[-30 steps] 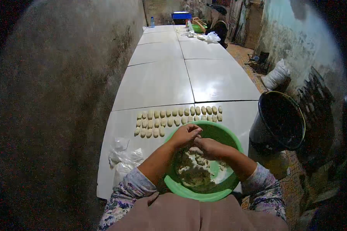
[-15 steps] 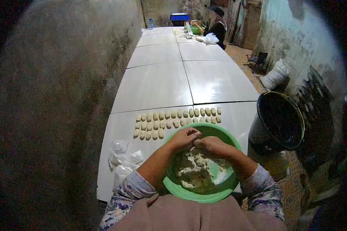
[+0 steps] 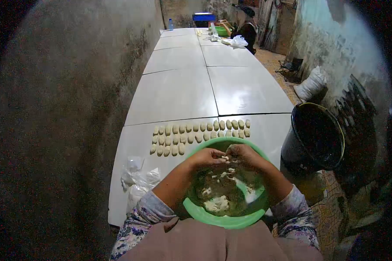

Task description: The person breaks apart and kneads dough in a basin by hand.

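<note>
Over the far part of a green basin [image 3: 204, 216], my left hand [image 3: 206, 157] and my right hand [image 3: 246, 155] meet at the fingertips. Both are closed in a pinch around a small piece of pale dough [image 3: 225, 158]. Below them, loose dough scraps [image 3: 224, 175] and a bigger dough lump [image 3: 217, 203] lie in the basin. White flour [image 3: 251, 195] coats part of its right inner side. Just beyond the rim, several small oval dough pieces [image 3: 175, 138] are lined up in rows on the white table [image 3: 174, 98].
Clear plastic bags with white powder [image 3: 138, 185] lie left of the basin. A big black bucket [image 3: 315, 137] stands to the right. At the table's far end a person [image 3: 247, 32] works beside another green basin [image 3: 222, 31]. A white sack [image 3: 311, 83] leans against the right wall.
My fingertips have parted a little, and dough now shows between them. The clumped dough under my hands has given way to scattered scraps and a lump near the basin's front.
</note>
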Tool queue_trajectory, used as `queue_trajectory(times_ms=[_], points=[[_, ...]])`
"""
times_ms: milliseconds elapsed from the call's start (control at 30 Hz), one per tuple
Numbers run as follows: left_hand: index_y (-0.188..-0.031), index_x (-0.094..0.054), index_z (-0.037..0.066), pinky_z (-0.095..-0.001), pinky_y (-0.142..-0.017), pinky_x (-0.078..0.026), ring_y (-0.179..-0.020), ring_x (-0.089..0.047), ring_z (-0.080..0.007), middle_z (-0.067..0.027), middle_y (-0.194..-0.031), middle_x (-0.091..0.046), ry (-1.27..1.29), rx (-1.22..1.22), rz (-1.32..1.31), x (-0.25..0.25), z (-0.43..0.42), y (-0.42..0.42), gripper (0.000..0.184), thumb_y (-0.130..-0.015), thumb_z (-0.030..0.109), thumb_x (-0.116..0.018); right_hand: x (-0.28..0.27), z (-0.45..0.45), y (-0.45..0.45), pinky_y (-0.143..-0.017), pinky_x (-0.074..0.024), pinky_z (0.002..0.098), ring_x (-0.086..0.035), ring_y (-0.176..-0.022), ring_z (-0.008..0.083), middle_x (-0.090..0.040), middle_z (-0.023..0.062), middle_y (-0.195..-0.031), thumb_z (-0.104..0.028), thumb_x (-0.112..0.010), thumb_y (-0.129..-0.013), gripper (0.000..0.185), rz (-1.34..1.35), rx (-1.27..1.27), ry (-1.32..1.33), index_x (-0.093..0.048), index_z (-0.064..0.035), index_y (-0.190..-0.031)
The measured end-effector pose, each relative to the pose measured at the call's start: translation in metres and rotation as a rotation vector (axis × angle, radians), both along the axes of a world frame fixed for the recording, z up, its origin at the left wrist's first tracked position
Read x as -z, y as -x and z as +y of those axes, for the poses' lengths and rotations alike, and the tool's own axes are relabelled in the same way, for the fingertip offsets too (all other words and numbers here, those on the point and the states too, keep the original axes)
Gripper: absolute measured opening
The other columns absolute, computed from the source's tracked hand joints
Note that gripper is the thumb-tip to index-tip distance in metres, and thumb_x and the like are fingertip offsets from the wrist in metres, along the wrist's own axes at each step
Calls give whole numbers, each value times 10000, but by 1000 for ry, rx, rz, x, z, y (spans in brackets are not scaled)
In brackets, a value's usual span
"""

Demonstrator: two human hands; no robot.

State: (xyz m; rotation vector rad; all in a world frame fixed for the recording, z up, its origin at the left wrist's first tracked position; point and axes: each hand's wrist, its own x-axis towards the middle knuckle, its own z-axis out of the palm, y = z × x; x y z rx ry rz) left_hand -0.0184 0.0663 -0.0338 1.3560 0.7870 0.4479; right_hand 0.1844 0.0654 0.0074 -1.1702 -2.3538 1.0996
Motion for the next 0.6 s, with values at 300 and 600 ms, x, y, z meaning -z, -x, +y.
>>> queue_trajectory(times_ms=[300,600], points=[[-998,-602,41,-300,-669,-457,-752,-586,-149,-91,-826,-641,-319,-26,183,17,8,1,321,-786,282,-611,-5,-8,7,-621,-400,294,-456,-641,125,-524,47,-687,-9,-581,-730,64,184,57,110,-522,-1,-753],[-966,-600,53,-355,-655,-445,-718,-583,-219,-116,-857,-629,-502,153,383,-3,-4,-1,246,-794,228,-581,-24,-9,3,-639,-413,274,-477,-690,98,-566,34,-739,-121,-665,-654,274,120,-324,274,-547,6,-866]])
